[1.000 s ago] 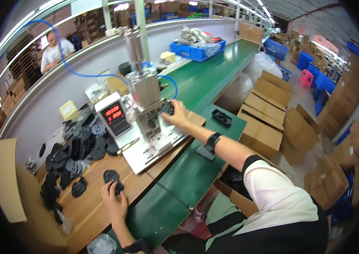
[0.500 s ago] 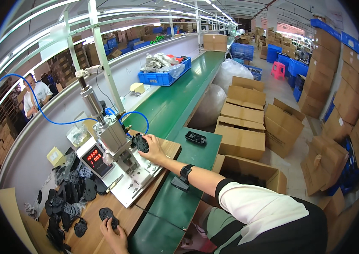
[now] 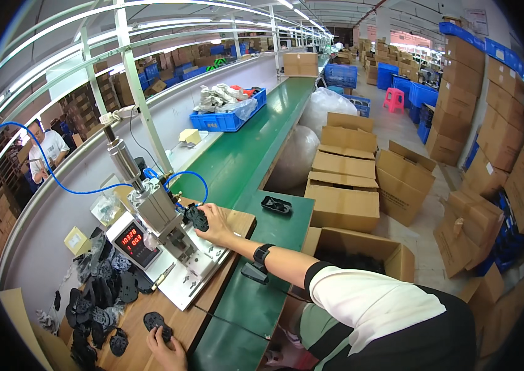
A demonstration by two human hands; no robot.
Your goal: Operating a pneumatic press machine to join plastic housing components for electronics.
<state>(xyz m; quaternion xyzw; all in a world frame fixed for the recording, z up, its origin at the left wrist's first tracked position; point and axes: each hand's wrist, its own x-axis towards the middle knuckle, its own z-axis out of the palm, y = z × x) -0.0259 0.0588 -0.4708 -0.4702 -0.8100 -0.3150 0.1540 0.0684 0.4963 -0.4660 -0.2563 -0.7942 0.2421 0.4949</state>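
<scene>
My right hand (image 3: 215,226) grips a black moulded plastic part (image 3: 197,217) beside the head of a metal bench press (image 3: 162,207). The part is held upright, clear of the press's white base plate (image 3: 195,278). At the lower edge, my left hand (image 3: 166,350) has its fingertips closed on the near edge of another black oval plastic shell (image 3: 156,323), which rests on the wooden board (image 3: 138,337). A smaller black piece (image 3: 119,342) lies to the left of that shell. Farther left is a heap of black parts (image 3: 92,303), some in clear bags.
A counter box with red digits (image 3: 132,240) stands left of the press. Blue air hose (image 3: 58,162) arcs overhead. A black tray-like part (image 3: 276,205) sits on the green bench. Open cartons (image 3: 342,201) stand right. Beyond the partition is another person (image 3: 48,151).
The whole view has shifted slightly, so the bench appears a little lower and farther left. Both hands keep their parts in nearly the same places relative to the press and board.
</scene>
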